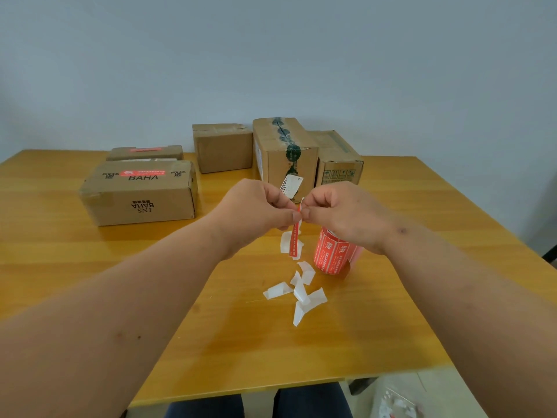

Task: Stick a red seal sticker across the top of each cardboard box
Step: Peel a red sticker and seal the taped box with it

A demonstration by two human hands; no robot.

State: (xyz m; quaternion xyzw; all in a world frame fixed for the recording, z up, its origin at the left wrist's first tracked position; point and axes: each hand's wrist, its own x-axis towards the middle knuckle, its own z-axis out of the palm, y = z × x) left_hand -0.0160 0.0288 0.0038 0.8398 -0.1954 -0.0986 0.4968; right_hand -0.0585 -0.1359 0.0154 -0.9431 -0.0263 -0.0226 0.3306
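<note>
My left hand point(259, 206) and my right hand point(340, 212) meet above the table's middle and both pinch the top of a red seal sticker point(294, 240) that hangs down with its white backing. A red sticker roll point(330, 254) stands under my right wrist. Two boxes at the left carry red stickers on top: the BAHA box point(141, 194) and a flat box point(144, 152) behind it. Behind my hands stand three boxes with no red sticker: a plain one point(223, 147), a tall one with green tape point(283, 146) and a smaller one point(339, 159).
Several white backing strips point(301, 292) lie scattered on the yellow wooden table point(90, 267) in front of the roll. The table's near edge runs just above my lap. A plastic bag point(398, 405) lies on the floor at the lower right.
</note>
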